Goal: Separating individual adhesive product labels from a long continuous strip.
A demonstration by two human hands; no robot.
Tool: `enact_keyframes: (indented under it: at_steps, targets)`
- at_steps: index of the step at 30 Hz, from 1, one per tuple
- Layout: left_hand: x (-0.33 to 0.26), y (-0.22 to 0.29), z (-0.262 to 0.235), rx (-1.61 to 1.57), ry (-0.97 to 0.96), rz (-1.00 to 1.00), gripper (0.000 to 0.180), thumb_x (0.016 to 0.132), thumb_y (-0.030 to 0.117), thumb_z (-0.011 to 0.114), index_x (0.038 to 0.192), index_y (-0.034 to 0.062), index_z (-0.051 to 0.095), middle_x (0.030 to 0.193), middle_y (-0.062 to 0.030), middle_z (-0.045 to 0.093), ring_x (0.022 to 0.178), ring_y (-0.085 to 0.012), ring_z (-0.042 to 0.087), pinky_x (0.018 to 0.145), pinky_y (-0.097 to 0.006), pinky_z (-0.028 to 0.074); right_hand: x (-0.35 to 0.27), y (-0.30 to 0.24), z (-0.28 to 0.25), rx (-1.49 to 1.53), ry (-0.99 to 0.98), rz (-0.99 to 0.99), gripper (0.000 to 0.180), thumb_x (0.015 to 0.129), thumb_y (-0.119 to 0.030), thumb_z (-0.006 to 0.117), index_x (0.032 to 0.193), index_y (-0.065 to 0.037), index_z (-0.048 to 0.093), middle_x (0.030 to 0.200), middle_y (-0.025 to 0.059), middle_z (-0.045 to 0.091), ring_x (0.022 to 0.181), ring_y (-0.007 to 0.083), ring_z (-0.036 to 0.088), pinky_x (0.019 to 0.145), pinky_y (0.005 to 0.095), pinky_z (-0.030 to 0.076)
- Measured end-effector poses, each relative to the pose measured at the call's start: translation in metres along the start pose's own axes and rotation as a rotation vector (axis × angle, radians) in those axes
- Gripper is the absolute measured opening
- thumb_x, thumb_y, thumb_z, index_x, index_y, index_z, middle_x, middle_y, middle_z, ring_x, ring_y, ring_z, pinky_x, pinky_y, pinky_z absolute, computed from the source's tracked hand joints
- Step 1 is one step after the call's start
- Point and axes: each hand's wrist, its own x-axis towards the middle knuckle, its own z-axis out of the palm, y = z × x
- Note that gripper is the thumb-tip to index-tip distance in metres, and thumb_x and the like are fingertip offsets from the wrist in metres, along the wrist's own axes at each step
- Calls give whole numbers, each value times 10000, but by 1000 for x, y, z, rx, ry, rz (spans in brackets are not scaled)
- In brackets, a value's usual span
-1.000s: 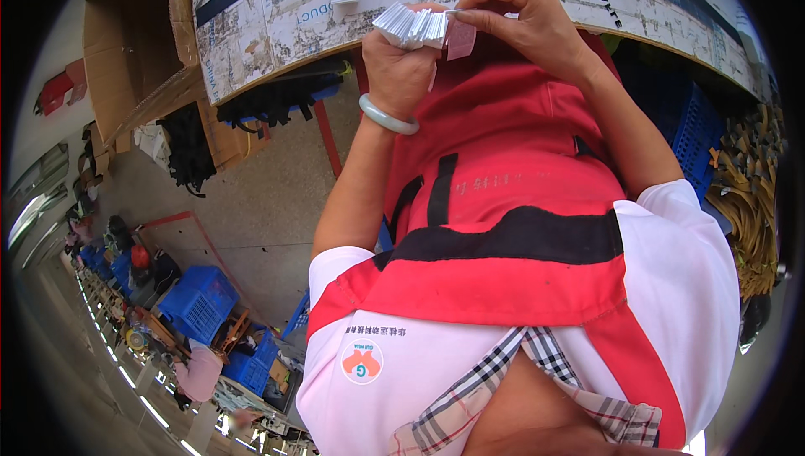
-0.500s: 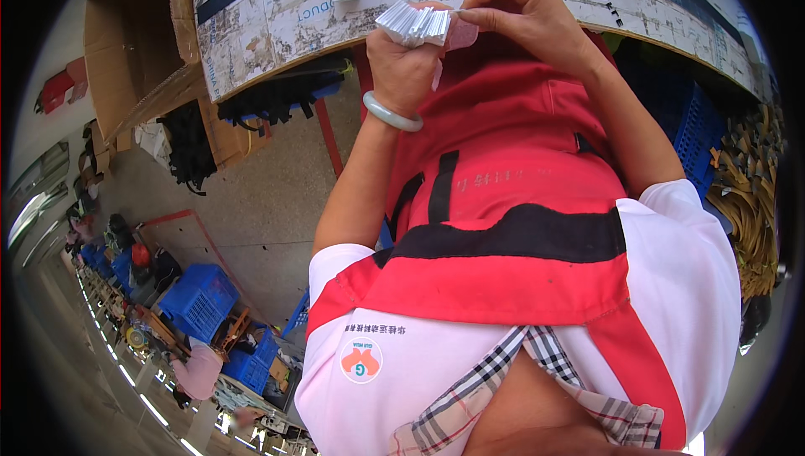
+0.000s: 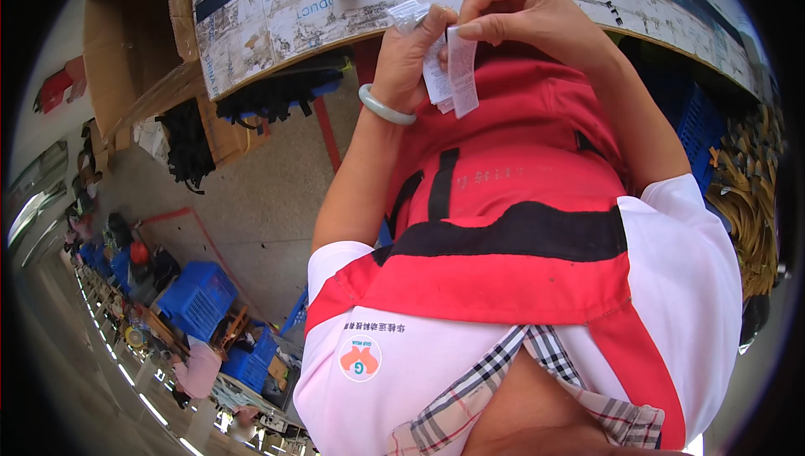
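I am looking down past a red and white top (image 3: 511,230) at the worn desk (image 3: 277,20) at the far edge, a cardboard box (image 3: 134,45) at its left. My left hand (image 3: 411,58) is closing around a stack of white labels (image 3: 436,79), held just in front of the desk edge. My right hand (image 3: 520,12) is pinching one label (image 3: 462,70) by thumb and forefinger. I judge peeling slowly, thumb bracing the stack, is best here.
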Motion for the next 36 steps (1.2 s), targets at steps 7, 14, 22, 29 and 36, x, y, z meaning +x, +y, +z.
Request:
enact_keyframes:
  at_steps: [7,14,22,29,36]
  targets:
    - [1,-1,-3,175,-58,-106,255,879,190,684,1061,34,599,872,-36,602,695,-132,586,608,-271,500,5,28,1,-219,240,-104,196,899,-175,667,975,5,679,823,25,649,779,113,604,737,239,499]
    - [5,-3,1,159,-4,-85,172,862,93,682,999,36,596,830,-45,598,697,-148,583,595,-276,488,40,21,-47,-1015,693,-358,189,851,-189,680,1001,-78,711,1032,117,600,972,284,570,847,366,474]
    - [3,-1,-2,206,70,-61,171,839,53,691,985,26,605,811,-48,606,690,-140,587,584,-265,484,35,54,-54,-1135,679,-413,187,789,-182,719,958,-101,725,1030,117,598,942,285,562,840,390,460]
    - [18,2,-5,636,219,518,241,802,-60,647,1033,6,664,840,-47,657,704,-103,610,608,-231,491,21,14,-26,-467,492,-135,147,824,-172,732,921,-62,720,1017,106,610,905,248,599,804,367,483]
    - [8,17,11,758,154,550,201,776,-72,637,965,-24,688,822,-42,681,730,-104,632,641,-232,513,4,12,-12,-439,298,-257,158,911,-136,642,1010,-13,660,933,22,621,810,88,575,737,221,478]
